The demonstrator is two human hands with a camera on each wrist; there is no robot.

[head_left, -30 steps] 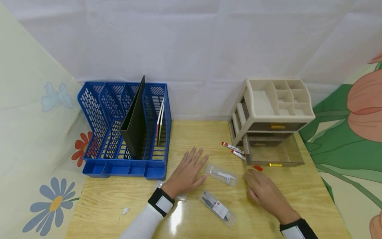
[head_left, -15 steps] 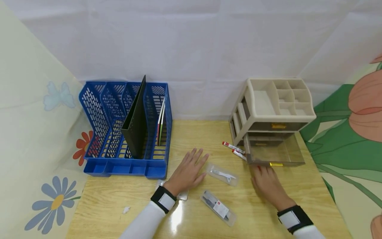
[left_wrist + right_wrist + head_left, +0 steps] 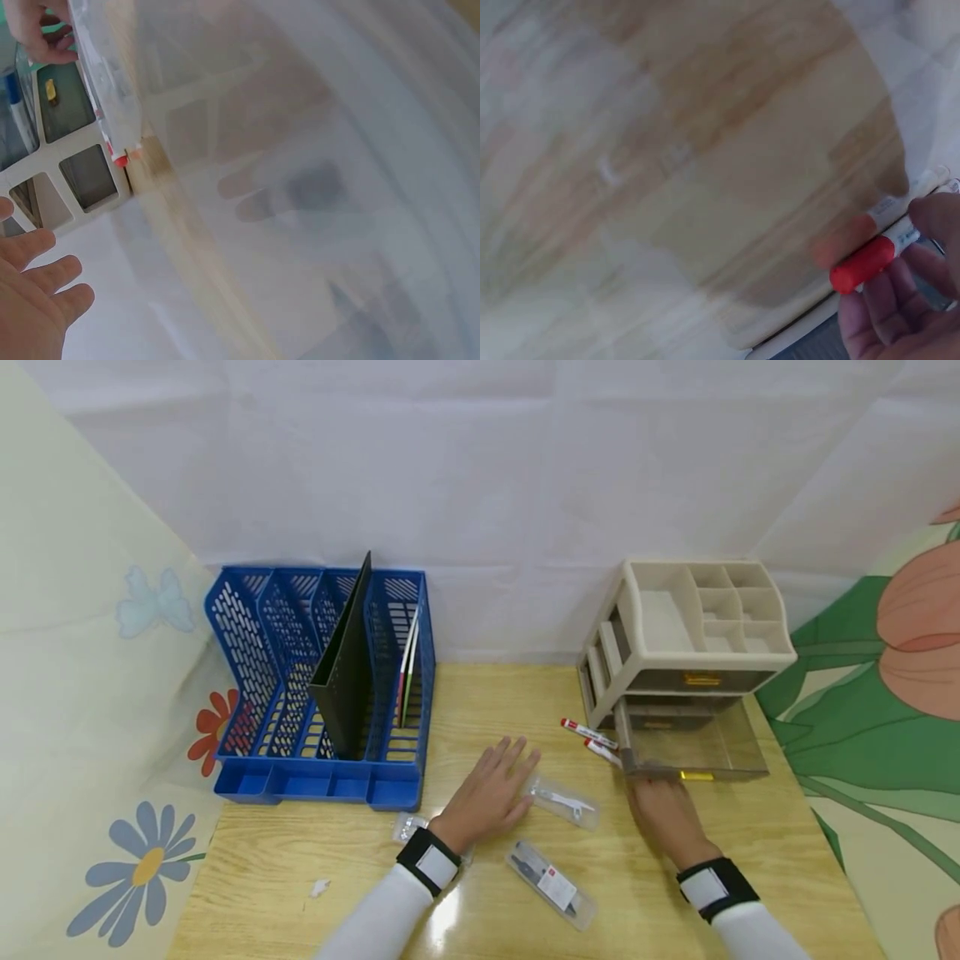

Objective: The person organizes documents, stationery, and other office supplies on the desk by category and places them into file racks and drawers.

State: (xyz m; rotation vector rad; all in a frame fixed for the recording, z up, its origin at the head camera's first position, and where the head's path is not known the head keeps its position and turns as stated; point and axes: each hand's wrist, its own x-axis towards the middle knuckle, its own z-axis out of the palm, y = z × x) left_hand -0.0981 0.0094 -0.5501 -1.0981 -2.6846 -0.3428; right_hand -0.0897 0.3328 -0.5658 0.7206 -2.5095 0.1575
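Marker [image 3: 873,260] slants, red cap down-left, at the right wrist view's lower right, pinched by the nearer right hand [image 3: 666,823] beside the pulled-out drawer [image 3: 731,772]; left hand [image 3: 486,797], head view's lower centre, has fingers outstretched.

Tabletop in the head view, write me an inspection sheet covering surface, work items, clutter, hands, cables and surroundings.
Surface: wood-grain table, showing a patch of glare.
Work items: red-capped marker, held; two markers beside the drawer, which is pulled out of the beige unit.
Clutter: clear case, clear pack, white scrap; rack holding a black folder.
Hands: left hand palm down, fingers extended; right hand grips the held marker at the drawer front.
Cables: nothing seen.
Surroundings: white cloth behind, floral sheets either side.
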